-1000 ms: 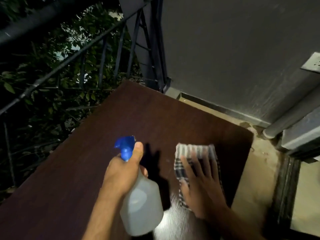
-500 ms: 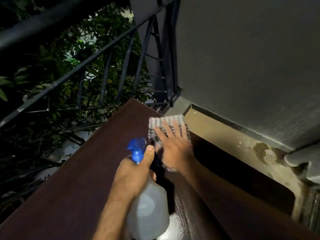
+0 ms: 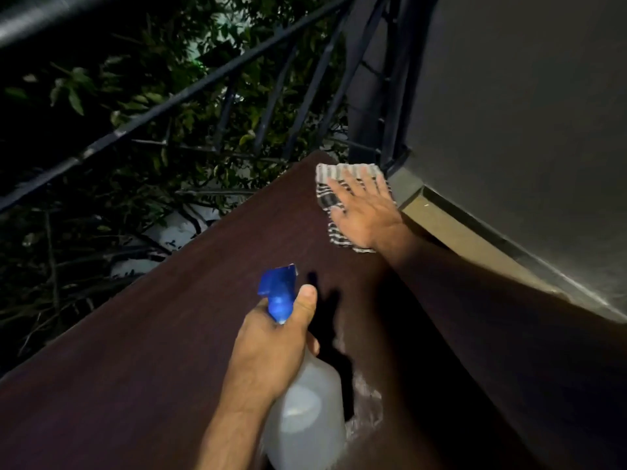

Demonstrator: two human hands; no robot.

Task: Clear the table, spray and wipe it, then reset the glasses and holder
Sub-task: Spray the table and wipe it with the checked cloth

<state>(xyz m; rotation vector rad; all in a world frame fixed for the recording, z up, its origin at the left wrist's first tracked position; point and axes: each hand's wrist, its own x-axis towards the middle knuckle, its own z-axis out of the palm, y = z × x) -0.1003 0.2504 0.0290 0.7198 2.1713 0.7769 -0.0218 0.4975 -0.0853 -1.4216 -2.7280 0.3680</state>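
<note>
Both hands are occupied. Left hand (image 3: 268, 347), at 6 o'clock in the head view, is wrapped around the neck of the spray bottle (image 3: 305, 412), thumb lying up against the blue trigger head (image 3: 279, 293); the bottle appears held clear of the tabletop (image 3: 169, 334), though contact is hard to judge. Right hand (image 3: 364, 212), at 1 o'clock, lies spread with palm down, fingers (image 3: 346, 184) fanned, pressing the striped cloth (image 3: 327, 195) flat against the far corner of the tabletop, close to the railing (image 3: 190, 93) and the wall (image 3: 509, 113).

Handling notes. The bottle is translucent plastic, rigid at the neck and probably yielding at the body; fill level cannot be read, so its weight is uncertain. The neck, directly under the trigger head, is the sound place to hold, leaving the fingers free for the trigger. The cloth is soft and limp, has no stiffness of its own, and moves only where the palm drags it; flat pressure over its middle suits wiping, while a pinch at an edge would suit lifting. A wet, reflective patch (image 3: 364, 398) at 5 o'clock, beside the bottle, suggests the smooth dark surface is slick there.

No glasses or holder are in view; judged from this, the wiping step is in hand.
</note>
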